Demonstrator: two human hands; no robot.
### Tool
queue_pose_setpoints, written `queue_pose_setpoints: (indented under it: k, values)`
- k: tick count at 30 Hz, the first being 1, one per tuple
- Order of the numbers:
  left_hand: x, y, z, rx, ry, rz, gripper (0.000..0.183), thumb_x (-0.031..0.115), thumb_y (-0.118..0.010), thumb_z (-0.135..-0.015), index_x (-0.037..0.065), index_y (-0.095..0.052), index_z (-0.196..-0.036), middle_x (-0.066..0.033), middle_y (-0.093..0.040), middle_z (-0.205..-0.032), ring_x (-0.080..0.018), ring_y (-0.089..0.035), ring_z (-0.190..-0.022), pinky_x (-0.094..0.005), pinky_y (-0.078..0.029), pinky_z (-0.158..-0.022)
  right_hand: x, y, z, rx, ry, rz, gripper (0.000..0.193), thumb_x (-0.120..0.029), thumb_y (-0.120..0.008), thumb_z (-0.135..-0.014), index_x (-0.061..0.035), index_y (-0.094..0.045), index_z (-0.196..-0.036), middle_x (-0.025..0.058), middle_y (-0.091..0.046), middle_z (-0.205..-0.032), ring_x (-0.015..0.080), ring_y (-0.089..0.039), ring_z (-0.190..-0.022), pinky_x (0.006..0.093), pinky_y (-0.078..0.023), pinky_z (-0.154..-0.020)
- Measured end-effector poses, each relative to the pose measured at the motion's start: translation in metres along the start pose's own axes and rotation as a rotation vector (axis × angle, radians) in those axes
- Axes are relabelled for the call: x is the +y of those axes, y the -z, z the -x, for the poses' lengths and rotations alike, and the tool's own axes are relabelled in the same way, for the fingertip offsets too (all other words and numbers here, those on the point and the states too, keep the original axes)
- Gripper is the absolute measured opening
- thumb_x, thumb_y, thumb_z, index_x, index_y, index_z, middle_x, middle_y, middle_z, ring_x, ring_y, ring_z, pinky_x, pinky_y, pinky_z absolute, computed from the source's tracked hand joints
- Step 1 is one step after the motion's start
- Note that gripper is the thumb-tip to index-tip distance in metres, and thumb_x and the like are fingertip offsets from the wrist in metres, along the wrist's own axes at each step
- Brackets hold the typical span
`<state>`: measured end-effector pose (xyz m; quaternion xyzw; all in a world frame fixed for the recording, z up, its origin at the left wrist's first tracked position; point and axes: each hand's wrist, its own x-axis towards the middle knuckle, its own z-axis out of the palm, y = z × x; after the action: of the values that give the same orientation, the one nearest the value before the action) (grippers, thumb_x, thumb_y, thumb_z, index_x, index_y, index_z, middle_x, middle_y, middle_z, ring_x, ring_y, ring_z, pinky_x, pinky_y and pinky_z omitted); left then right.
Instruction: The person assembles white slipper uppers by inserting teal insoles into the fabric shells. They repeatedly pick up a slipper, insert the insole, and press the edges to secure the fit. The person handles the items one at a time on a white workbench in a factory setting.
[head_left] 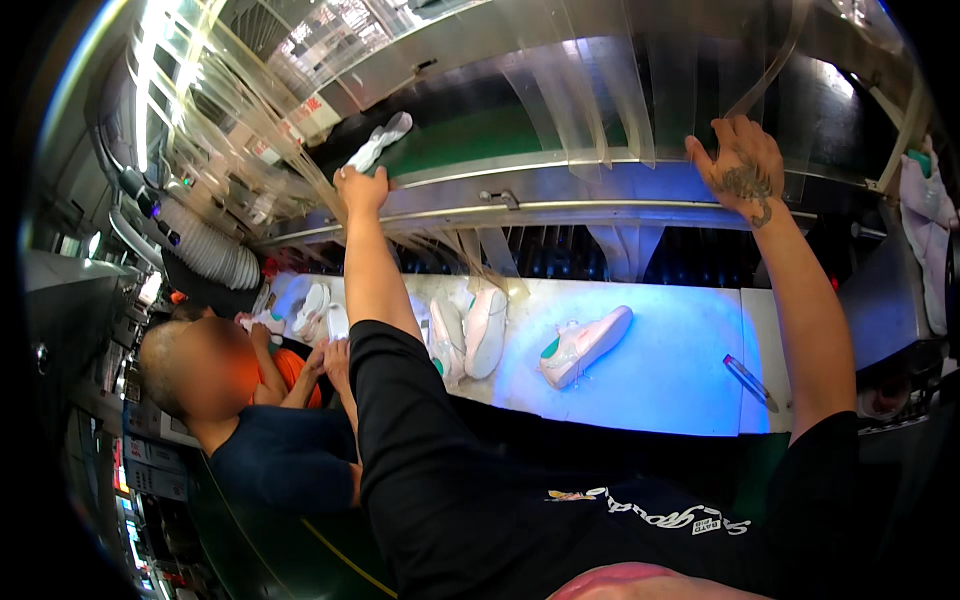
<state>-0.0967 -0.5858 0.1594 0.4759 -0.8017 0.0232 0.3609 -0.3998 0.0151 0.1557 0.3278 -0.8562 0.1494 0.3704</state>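
My left hand reaches up to the far conveyor, its fingers closed round the near end of a white shoe sole. The sole lies slanted over the green belt; my fingers partly hide its near end. Over at the right, my right hand is open, fingers apart, at the conveyor's metal edge beside the clear plastic strips. Between my arms, a pale pink and white shoe with a green inside lies tilted on the white worktable under blue light.
More pale shoes stand left of the lit area. A pen-shaped tool lies at the table's right. Clear strips hang over the conveyor, above a metal rail. A co-worker sits close at my left, hands near the table.
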Motion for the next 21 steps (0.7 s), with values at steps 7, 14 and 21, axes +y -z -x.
queue_pose_setpoints:
  k: [7,14,21]
  values:
    - [-0.031,-0.034,-0.023,-0.218,0.243,0.252,0.106,0.055,-0.075,-0.093,0.009,-0.024,-0.174,-0.0252,-0.028,-0.178,-0.0378,-0.031,-0.164,-0.0409,-0.025,-0.133,0.002,0.007,0.001,0.038,-0.027,-0.009,0.054,-0.058,-0.065,-0.096,-0.006,-0.078,-0.103,0.0129,-0.071,-0.106,0.0297,-0.067,-0.105,0.0444,-0.055,-0.095]
    - [0.024,0.011,0.0,-0.086,0.094,-0.12,0.057,0.046,-0.071,-0.086,0.007,-0.077,-0.127,-0.0289,-0.075,-0.126,-0.0477,-0.071,-0.117,-0.0544,-0.055,-0.103,0.009,0.004,0.005,0.058,-0.01,0.067,0.051,-0.058,-0.065,-0.098,-0.01,-0.078,-0.109,0.0091,-0.071,-0.108,0.0293,-0.068,-0.104,0.0442,-0.056,-0.09]
    - [0.063,0.035,0.176,0.272,-0.347,0.459,0.017,0.009,-0.071,-0.097,-0.003,-0.061,-0.104,-0.0247,-0.06,-0.116,-0.0435,-0.055,-0.11,-0.0507,-0.045,-0.097,0.015,-0.023,0.018,0.243,0.02,-0.001,0.053,-0.055,-0.067,-0.1,-0.0072,-0.073,-0.122,0.0158,-0.067,-0.125,0.0358,-0.063,-0.117,0.0506,-0.051,-0.104]
